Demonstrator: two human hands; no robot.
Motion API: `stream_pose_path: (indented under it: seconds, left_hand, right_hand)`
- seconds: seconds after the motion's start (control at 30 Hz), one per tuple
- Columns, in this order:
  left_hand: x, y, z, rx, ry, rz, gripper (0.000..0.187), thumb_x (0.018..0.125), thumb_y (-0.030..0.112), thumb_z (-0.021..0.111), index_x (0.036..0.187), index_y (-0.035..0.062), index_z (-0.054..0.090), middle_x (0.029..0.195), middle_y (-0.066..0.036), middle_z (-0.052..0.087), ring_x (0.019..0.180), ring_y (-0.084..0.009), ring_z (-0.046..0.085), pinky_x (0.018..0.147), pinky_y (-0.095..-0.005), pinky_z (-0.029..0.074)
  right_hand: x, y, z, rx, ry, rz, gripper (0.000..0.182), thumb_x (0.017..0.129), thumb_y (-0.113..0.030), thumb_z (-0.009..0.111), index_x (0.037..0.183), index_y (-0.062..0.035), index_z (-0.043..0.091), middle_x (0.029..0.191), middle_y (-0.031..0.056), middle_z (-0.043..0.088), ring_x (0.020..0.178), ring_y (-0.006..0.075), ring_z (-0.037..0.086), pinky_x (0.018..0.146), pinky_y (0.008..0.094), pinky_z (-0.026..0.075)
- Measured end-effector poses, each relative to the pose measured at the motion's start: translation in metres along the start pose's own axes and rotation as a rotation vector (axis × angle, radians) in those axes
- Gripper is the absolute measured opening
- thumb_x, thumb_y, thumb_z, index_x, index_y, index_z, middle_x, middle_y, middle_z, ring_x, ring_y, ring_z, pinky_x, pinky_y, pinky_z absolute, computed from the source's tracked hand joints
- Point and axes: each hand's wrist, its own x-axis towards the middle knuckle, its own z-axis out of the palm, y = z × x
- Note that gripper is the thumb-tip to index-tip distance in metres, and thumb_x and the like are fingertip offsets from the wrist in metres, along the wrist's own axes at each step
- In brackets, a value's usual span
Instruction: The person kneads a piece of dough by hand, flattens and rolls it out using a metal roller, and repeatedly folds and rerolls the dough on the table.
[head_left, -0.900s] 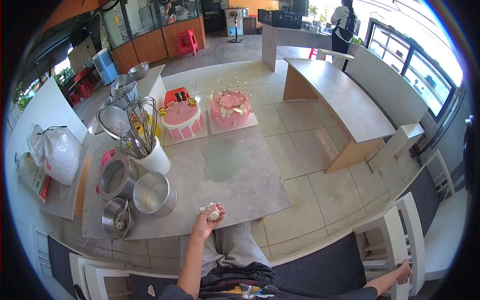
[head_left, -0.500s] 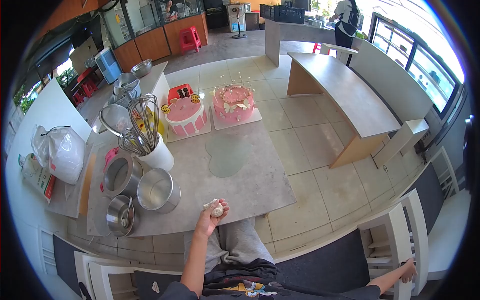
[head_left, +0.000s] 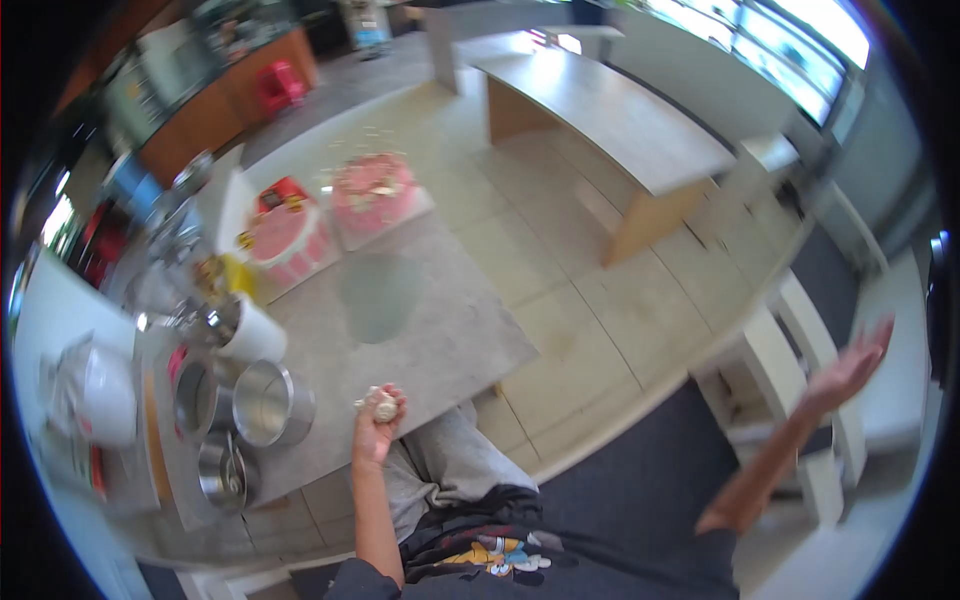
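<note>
My left hand (head_left: 376, 428) is curled around a lumpy white wad (head_left: 384, 405), palm up, just above the near edge of the grey table (head_left: 440, 330). What the wad is made of I cannot tell. Out to the right, my right hand (head_left: 848, 372) is raised over the white chair (head_left: 822, 350), blurred, with its fingers stretched out and nothing in them. Left of my left hand stand a large metal pot (head_left: 273, 402) and a metal bowl (head_left: 228, 475) with a utensil inside.
Two pink cakes, one with gold toppers (head_left: 288, 240) and one with pearl sprays (head_left: 372, 195), sit at the far side. A white container (head_left: 258, 330) holds whisks. A long table (head_left: 610, 110) stands across the tiled floor. Plastic bags (head_left: 95, 390) lie at left.
The view has swung to the right and blurred. My right hand has left the chair back and risen, fingers extended. My left hand still holds the white wad.
</note>
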Motion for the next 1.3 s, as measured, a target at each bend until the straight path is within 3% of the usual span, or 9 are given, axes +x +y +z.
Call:
stream_pose_path:
  seconds: [0.03, 0.07, 0.13, 0.3, 0.6, 1.3]
  left_hand:
    - [0.004, -0.002, -0.003, 0.045, -0.036, -0.073, 0.032, 0.088, 0.023, 0.06, 0.108, -0.001, 0.055, 0.098, -0.011, 0.062, 0.09, -0.0218, 0.063, 0.077, -0.0298, 0.055]
    - [0.007, -0.006, -0.008, 0.011, -0.023, -0.026, 0.033, 0.088, 0.023, 0.06, 0.109, -0.0012, 0.055, 0.1, -0.011, 0.062, 0.092, -0.0219, 0.063, 0.078, -0.0298, 0.055]
    - [0.011, -0.007, -0.019, 0.011, -0.014, 0.049, 0.035, 0.088, 0.024, 0.059, 0.111, -0.0022, 0.054, 0.103, -0.012, 0.061, 0.095, -0.022, 0.061, 0.08, -0.0296, 0.054]
    - [0.008, -0.007, -0.018, 0.16, -0.076, 0.032, 0.039, 0.09, 0.026, 0.057, 0.114, -0.0045, 0.052, 0.107, -0.012, 0.059, 0.098, -0.021, 0.06, 0.084, -0.0286, 0.053]
    - [0.008, -0.004, -0.018, 0.17, -0.085, 0.087, 0.038, 0.091, 0.025, 0.055, 0.115, -0.0038, 0.051, 0.107, -0.01, 0.06, 0.099, -0.018, 0.059, 0.085, -0.027, 0.052]
    - [0.007, -0.007, -0.018, 0.232, -0.026, 0.121, 0.038, 0.091, 0.025, 0.055, 0.116, -0.0033, 0.051, 0.109, -0.011, 0.059, 0.101, -0.0189, 0.059, 0.087, -0.0271, 0.051]
  right_hand:
    - [0.003, -0.064, 0.032, 0.204, 0.038, -0.058, 0.064, 0.096, -0.048, 0.023, 0.136, 0.001, 0.032, 0.142, 0.0203, 0.03, 0.132, 0.0361, 0.028, 0.109, 0.0527, 0.02]
    - [0.003, -0.1, 0.049, 0.333, 0.116, -0.157, 0.068, 0.095, -0.051, 0.019, 0.135, 0.0019, 0.033, 0.141, 0.0213, 0.032, 0.131, 0.0377, 0.03, 0.109, 0.0538, 0.019]
    - [0.003, -0.14, 0.058, 0.562, 0.284, -0.3, 0.065, 0.095, -0.05, 0.017, 0.135, -0.0017, 0.035, 0.141, 0.0195, 0.034, 0.13, 0.0387, 0.032, 0.109, 0.0533, 0.018]
    - [-0.039, -0.182, -0.014, 0.542, 0.134, -0.422, 0.064, 0.095, -0.049, 0.018, 0.136, -0.0024, 0.033, 0.141, 0.0195, 0.033, 0.131, 0.038, 0.031, 0.11, 0.0531, 0.017]
    - [-0.077, -0.211, -0.052, 0.476, -0.034, -0.354, 0.062, 0.095, -0.048, 0.019, 0.137, -0.0036, 0.03, 0.142, 0.0196, 0.031, 0.131, 0.0368, 0.029, 0.11, 0.0527, 0.017]
    - [-0.088, -0.221, -0.049, 0.528, -0.052, -0.318, 0.059, 0.095, -0.044, 0.021, 0.141, -0.0063, 0.022, 0.144, 0.0198, 0.027, 0.134, 0.034, 0.026, 0.11, 0.0517, 0.015]
